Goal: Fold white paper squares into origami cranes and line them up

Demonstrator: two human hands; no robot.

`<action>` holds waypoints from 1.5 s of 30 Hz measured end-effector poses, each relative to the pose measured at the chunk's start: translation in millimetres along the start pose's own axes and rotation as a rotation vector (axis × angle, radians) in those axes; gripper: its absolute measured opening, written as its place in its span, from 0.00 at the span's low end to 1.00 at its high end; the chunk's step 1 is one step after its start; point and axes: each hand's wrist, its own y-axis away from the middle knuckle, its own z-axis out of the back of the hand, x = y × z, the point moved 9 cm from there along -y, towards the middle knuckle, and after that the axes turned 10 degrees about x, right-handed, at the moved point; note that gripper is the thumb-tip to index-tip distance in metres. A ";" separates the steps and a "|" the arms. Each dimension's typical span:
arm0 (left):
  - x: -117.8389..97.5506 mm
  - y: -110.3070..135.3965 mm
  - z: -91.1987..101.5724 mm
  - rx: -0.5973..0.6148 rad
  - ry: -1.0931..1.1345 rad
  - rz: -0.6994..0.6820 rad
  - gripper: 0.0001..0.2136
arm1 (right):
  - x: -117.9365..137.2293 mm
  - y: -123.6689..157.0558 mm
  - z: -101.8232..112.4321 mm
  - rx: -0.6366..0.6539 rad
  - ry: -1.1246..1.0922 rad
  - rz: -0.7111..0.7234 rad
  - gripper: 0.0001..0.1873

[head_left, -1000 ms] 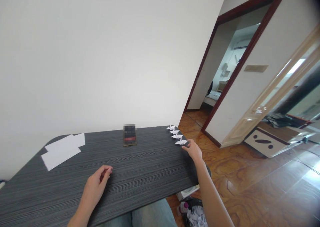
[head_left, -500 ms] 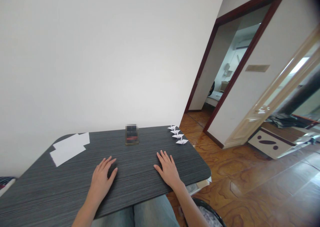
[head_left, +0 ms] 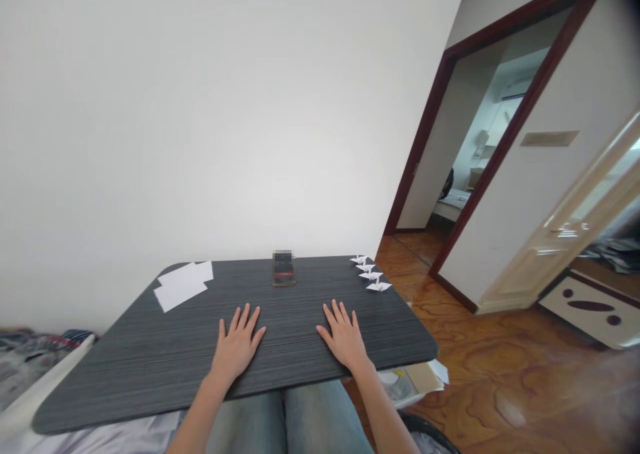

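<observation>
My left hand [head_left: 235, 346] lies flat on the dark wood-grain table [head_left: 285, 321], fingers spread and nothing in it. My right hand [head_left: 345, 337] rests palm down to the right of it, fingers also apart and holding nothing. Beyond the right hand, several white folded paper cranes [head_left: 379, 285] stand in a row along the table's right edge. White paper sheets [head_left: 181, 294] overlap at the far left of the tabletop. A small upright dark object [head_left: 284, 269], blurred out by pixels, stands near the wall, between and beyond the hands.
A white wall [head_left: 260, 121] rises behind the table. Under the right end are a bin [head_left: 427, 431] and a container with papers [head_left: 413, 382]. Fabric [head_left: 40, 357] lies low at the left. A doorway [head_left: 470, 134] and a low cabinet [head_left: 590, 307] are to the right.
My left hand has flattened, its fingers spreading wider on the table. The right hand stays nearly as it was. The view has turned left, so the scene sits further right.
</observation>
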 end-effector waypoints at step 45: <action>95.0 42.9 11.6 -0.064 -0.036 0.153 0.22 | -14.8 -6.0 -18.7 0.014 -0.014 -0.006 0.30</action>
